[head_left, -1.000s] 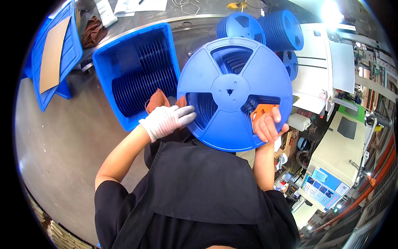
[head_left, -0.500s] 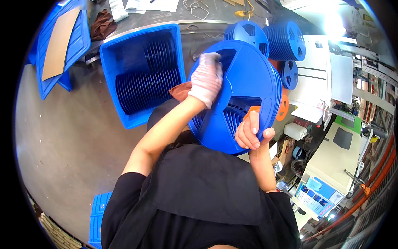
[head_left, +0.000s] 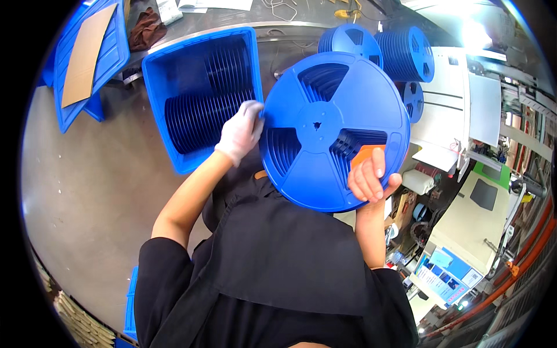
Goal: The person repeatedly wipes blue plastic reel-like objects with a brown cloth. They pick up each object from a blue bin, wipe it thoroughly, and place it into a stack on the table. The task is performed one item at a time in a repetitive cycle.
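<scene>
A thick stack of round blue plastic reels (head_left: 316, 124) is held up in front of me, its spoked face with three cut-out windows toward me. My bare right hand (head_left: 374, 178) grips the lower right rim, fingers over the front face. An orange piece (head_left: 366, 155) shows in the window by those fingers. My left hand (head_left: 241, 132), in a whitish glove, is at the stack's left edge with its fingers curled. What those fingers hold, if anything, is hidden. A small brownish patch (head_left: 260, 174) shows below the stack, too little to identify.
Left of the stack, a blue bin (head_left: 152, 110) holds rows of dark blue discs. More blue reel stacks (head_left: 406, 55) stand behind at the right. A metal table (head_left: 232, 18) carries a brown cloth (head_left: 147, 30). Cardboard (head_left: 87, 55) lies on a blue lid at far left.
My left hand has moved off the reel's face to its left edge. The brown cloth seen beside that hand is now hidden. The stack has shifted slightly right, with my right hand still on it.
</scene>
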Demonstrator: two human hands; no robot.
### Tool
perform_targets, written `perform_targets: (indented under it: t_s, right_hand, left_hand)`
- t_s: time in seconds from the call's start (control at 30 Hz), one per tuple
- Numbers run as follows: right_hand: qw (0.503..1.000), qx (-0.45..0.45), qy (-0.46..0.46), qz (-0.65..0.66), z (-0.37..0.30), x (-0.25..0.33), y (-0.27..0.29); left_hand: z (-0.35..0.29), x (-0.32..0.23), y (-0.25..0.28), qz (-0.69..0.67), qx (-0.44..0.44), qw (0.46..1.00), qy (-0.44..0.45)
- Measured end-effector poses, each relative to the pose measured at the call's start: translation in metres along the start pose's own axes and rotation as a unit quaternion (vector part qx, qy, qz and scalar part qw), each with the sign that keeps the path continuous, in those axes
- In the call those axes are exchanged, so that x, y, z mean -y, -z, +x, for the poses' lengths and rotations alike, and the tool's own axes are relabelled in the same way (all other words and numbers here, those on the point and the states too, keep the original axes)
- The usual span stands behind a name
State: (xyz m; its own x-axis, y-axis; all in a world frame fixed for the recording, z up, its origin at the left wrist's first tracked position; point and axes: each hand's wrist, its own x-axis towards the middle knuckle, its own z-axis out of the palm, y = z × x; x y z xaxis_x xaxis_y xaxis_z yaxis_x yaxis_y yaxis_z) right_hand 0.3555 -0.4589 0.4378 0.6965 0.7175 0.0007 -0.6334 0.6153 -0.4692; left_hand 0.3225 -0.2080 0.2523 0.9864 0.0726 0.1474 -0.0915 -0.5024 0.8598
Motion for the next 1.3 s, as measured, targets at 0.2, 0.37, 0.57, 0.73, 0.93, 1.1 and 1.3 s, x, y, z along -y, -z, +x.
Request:
perform_targets:
  t_s: [0.2, 0.37, 0.57, 0.73, 0.93, 1.1, 1.3]
  right_hand:
    - [0.999, -0.01, 0.026, 0.019, 0.004, 0.006, 0.004]
    - [0.999, -0.018, -0.016, 0.024, 0.01, -0.001, 0.0]
    - [0.999, -0.031, -0.024, -0.019, 0.009, -0.006, -0.003]
    - [0.999, -0.036, 0.004, 0.011, 0.004, 0.002, 0.0]
    - [0.997, -0.062, 0.022, 0.041, 0.021, 0.006, 0.002]
    - [0.967, -0.212, -0.015, -0.14, 0.038, 0.021, -0.017]
    - [0.922, -0.327, -0.037, -0.206, 0.034, 0.026, 0.015]
  left_hand:
    - [-0.029, -0.035, 0.017, -0.051, 0.074, 0.984, -0.151]
    - [0.021, -0.126, -0.016, -0.262, -0.133, 0.947, -0.132]
    - [-0.002, -0.013, -0.06, 0.01, -0.052, 0.99, 0.128]
    - [-0.056, 0.016, 0.008, 0.008, 0.047, 0.999, -0.011]
    - [-0.04, -0.019, 0.006, 0.132, 0.246, 0.935, -0.218]
    - [-0.047, -0.015, 0.021, 0.052, 0.206, 0.954, -0.213]
    - [-0.075, -0.01, 0.062, -0.451, 0.085, 0.872, 0.169]
